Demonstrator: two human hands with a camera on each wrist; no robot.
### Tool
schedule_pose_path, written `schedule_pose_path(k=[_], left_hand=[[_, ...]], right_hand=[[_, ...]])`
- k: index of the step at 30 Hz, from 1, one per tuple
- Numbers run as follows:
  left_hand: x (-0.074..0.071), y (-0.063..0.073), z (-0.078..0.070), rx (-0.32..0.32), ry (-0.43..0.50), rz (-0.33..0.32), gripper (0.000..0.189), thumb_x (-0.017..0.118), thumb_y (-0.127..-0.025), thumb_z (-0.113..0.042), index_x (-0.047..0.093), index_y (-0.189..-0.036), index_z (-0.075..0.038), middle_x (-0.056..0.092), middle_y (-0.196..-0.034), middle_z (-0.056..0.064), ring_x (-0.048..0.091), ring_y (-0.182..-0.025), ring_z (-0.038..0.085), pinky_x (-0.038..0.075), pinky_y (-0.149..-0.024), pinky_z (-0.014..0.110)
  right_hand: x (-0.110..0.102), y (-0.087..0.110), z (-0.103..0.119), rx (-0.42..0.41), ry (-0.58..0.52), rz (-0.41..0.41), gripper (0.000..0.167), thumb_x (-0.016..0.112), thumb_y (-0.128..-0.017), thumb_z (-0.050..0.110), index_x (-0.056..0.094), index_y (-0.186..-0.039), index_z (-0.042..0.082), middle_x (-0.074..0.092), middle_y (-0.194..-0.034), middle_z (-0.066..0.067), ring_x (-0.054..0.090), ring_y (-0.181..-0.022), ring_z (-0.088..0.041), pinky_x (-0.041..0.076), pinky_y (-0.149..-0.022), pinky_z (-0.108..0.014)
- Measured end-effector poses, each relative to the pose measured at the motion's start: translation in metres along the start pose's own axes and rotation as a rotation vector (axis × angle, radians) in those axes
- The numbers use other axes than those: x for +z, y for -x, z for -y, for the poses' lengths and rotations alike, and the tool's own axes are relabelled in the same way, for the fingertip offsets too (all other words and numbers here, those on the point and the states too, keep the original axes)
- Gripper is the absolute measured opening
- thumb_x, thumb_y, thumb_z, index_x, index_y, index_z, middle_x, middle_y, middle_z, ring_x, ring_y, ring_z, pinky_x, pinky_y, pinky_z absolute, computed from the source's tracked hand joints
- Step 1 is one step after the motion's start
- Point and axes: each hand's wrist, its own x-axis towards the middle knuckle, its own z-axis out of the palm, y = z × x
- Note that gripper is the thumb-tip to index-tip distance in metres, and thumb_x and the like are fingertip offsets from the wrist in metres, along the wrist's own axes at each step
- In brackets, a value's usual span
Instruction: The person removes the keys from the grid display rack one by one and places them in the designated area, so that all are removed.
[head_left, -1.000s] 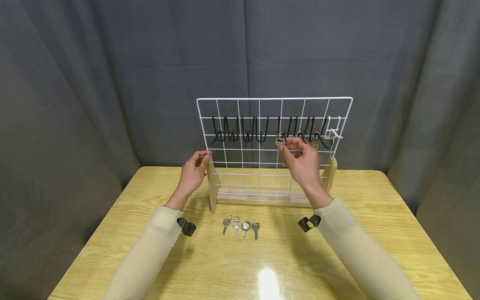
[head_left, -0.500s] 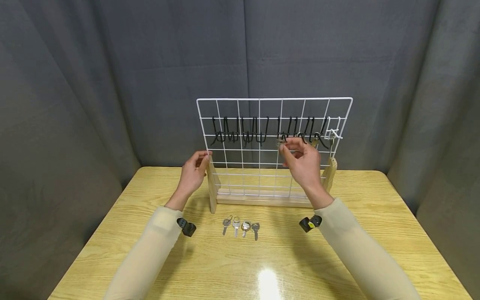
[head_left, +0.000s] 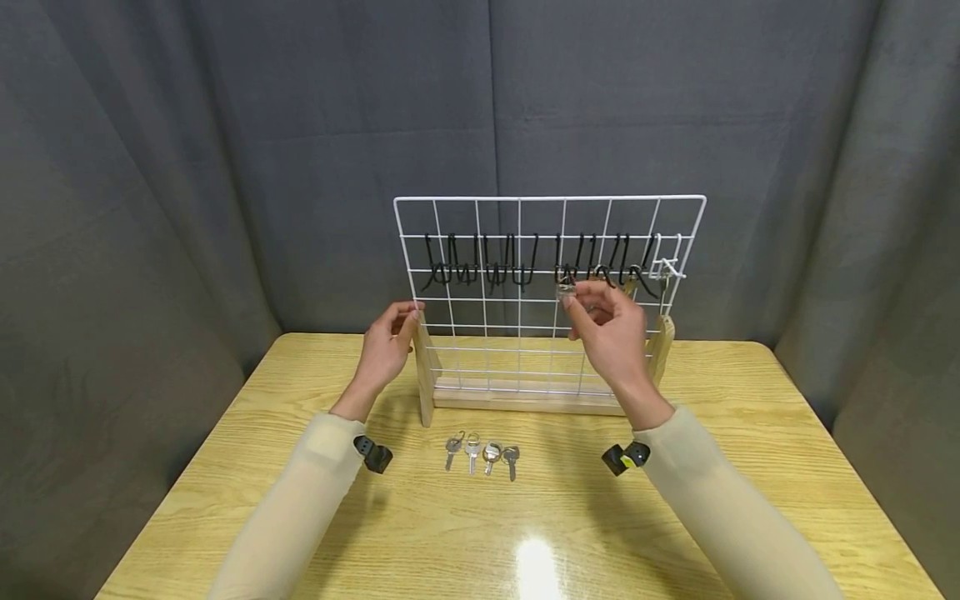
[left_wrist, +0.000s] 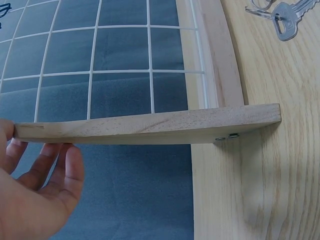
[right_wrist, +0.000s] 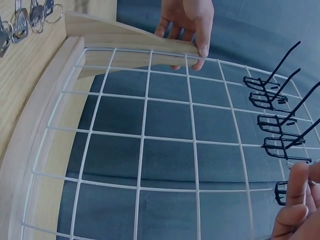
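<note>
My left hand (head_left: 385, 346) grips the wooden side upright (left_wrist: 145, 125) of a white wire grid rack (head_left: 519, 198), thumb and fingers on either side of its upper end. At the front of the grid, my right hand (head_left: 615, 333) pinches a silver key (head_left: 566, 289) between thumb and fingertips. The key is right at a black hook, overlapping its lower part in the head view; I cannot tell if its ring is on the hook. In the right wrist view my fingers (right_wrist: 297, 187) mostly hide the key.
Several black hooks (head_left: 522, 275) line the grid. Keys hang toward its right end, by a white hook (head_left: 666, 267). In front of the rack, several keys (head_left: 472, 454) with rings lie in a row on the wooden table (head_left: 337, 517). Grey curtains (head_left: 337, 125) surround the table.
My right hand has shifted slightly right and down with the key, which has tilted against the hook. The left hand keeps its hold on the upright.
</note>
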Motion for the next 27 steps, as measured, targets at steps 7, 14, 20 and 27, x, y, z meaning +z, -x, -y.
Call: schedule_pose_path(k=[7, 14, 20, 27], left_hand=[[-0.001, 0.001, 0.001, -0.001, -0.006, 0.012, 0.037, 0.045, -0.107, -0.036, 0.06, -0.132, -0.013, 0.064, -0.126, 0.014, 0.063, -0.111, 0.028, 0.055, -0.076, 0.032], [0.0, 0.0, 0.001, -0.005, -0.006, 0.009, 0.036, 0.046, -0.107, -0.035, 0.06, -0.132, -0.014, 0.064, -0.126, 0.014, 0.063, -0.111, 0.027, 0.056, -0.077, 0.035], [0.001, -0.001, -0.001, 0.004, -0.011, -0.005, 0.036, 0.048, -0.107, -0.034, 0.061, -0.132, -0.012, 0.065, -0.127, 0.015, 0.064, -0.111, 0.029, 0.058, -0.076, 0.035], [0.001, -0.001, 0.001, -0.016, 0.001, 0.002, 0.035, 0.047, -0.107, -0.034, 0.06, -0.132, -0.013, 0.065, -0.126, 0.014, 0.063, -0.113, 0.028, 0.058, -0.079, 0.039]], right_hand=[[-0.002, 0.007, 0.007, -0.018, -0.035, -0.01, 0.02, 0.071, -0.093, 0.015, 0.069, -0.107, 0.0, 0.068, -0.079, 0.017, 0.059, -0.052, -0.006, 0.048, -0.053, -0.02], [-0.003, 0.012, 0.013, -0.033, -0.071, -0.007, 0.019, 0.072, -0.092, 0.009, 0.069, -0.108, -0.002, 0.069, -0.079, 0.015, 0.058, -0.052, -0.005, 0.05, -0.053, -0.022], [-0.006, 0.017, 0.018, -0.037, -0.062, -0.007, 0.02, 0.072, -0.091, 0.009, 0.071, -0.11, 0.002, 0.069, -0.082, 0.014, 0.06, -0.054, -0.006, 0.051, -0.053, -0.021], [-0.009, 0.023, 0.02, -0.068, -0.066, 0.004, 0.018, 0.071, -0.092, 0.011, 0.07, -0.107, 0.001, 0.069, -0.08, 0.014, 0.059, -0.053, -0.008, 0.05, -0.052, -0.022]])
